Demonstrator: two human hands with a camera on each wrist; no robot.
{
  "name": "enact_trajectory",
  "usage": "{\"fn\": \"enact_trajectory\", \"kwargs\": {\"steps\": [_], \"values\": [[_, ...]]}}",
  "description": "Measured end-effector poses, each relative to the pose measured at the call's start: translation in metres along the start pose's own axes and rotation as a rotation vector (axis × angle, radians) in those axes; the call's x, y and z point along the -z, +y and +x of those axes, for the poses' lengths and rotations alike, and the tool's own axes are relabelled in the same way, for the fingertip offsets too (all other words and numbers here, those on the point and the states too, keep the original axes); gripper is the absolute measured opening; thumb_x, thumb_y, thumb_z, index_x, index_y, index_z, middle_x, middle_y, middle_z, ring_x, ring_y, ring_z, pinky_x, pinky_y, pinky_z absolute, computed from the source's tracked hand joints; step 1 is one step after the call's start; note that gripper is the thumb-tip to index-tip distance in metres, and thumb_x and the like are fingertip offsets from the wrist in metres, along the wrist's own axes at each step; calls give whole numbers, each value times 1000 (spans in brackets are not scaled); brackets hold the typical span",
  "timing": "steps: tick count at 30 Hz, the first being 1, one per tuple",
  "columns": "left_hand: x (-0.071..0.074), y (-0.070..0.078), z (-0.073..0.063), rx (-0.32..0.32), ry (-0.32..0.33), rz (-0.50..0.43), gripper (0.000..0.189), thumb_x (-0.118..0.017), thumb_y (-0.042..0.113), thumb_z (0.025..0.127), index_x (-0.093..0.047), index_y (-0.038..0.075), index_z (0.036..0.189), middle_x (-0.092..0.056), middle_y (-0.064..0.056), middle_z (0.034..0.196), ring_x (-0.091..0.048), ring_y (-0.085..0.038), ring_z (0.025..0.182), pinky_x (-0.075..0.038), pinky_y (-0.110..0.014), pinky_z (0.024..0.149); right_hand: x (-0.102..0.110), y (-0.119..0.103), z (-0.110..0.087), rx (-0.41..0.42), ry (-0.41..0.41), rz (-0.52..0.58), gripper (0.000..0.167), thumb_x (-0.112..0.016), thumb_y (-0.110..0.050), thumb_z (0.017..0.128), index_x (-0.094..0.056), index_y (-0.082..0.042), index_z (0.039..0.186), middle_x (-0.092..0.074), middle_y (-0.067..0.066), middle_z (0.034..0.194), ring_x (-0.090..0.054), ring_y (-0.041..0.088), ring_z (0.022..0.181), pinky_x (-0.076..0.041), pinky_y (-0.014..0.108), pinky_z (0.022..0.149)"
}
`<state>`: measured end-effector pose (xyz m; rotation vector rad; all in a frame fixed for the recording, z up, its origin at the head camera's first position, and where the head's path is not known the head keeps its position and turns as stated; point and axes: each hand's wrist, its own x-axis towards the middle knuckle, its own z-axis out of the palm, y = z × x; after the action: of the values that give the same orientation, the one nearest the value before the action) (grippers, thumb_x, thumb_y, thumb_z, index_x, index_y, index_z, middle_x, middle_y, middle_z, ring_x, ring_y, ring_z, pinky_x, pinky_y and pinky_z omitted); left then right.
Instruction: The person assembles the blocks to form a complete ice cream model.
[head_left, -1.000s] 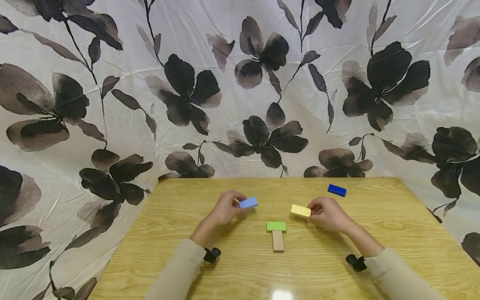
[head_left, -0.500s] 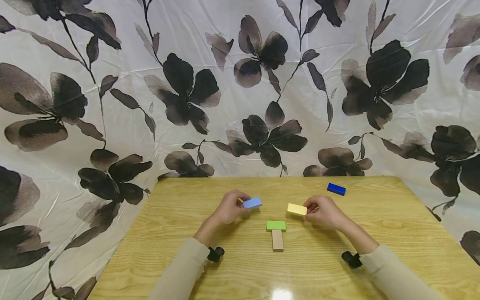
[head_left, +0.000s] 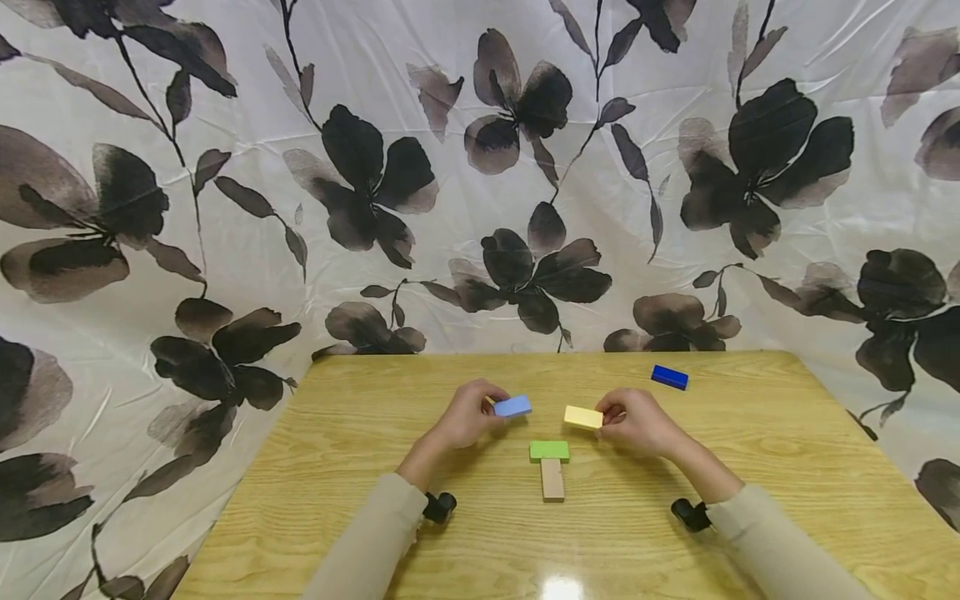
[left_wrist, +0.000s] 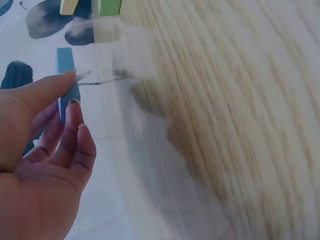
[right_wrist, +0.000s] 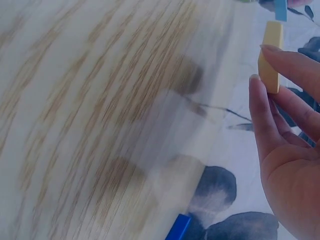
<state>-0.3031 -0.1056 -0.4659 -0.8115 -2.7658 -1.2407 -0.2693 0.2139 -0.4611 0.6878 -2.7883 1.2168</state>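
Note:
My left hand [head_left: 472, 414] pinches a light blue block [head_left: 513, 407] by its left end, thumb against fingers, as the left wrist view shows too. Facing it, my right hand [head_left: 637, 422] pinches a yellow block [head_left: 583, 417] by its right end. A small gap separates the two held blocks in the head view. Just in front of them lies a green block [head_left: 550, 452] set crosswise. A tan wooden block [head_left: 552, 481] runs from the green one's middle toward me, making a T shape on the table.
A dark blue block [head_left: 670, 377] lies near the back right of the wooden table [head_left: 322, 500]. Behind the table's far edge hangs a white cloth [head_left: 450, 192] with dark flowers. Dark wrist cameras sit at both sleeves.
Both hands have moved inward, the left to the right with the light blue block, the right to the left with the yellow block. The gap between these blocks has narrowed.

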Motion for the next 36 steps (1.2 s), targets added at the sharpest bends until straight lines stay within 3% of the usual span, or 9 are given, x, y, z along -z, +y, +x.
{"fn": "enact_trajectory", "kwargs": {"steps": [22, 36], "values": [[-16, 5, 11, 15, -40, -14, 30, -80, 1, 87, -73, -1, 116, -64, -10, 105, -59, -13, 79, -51, -24, 70, -12, -6, 8, 23, -40, 52, 25, -83, 3, 81, -71, 9, 102, -68, 13, 92, -66, 20, 82, -58, 29, 72], [-23, 8, 15, 4, -45, -25, 28, -79, 0, 87, -73, -1, 115, -63, -10, 104, -58, -13, 78, -50, -23, 68, -18, -6, 11, 43, -52, 15, 21, -82, 2, 81, -72, 6, 100, -67, 10, 91, -64, 15, 81, -57, 26, 71]]}}
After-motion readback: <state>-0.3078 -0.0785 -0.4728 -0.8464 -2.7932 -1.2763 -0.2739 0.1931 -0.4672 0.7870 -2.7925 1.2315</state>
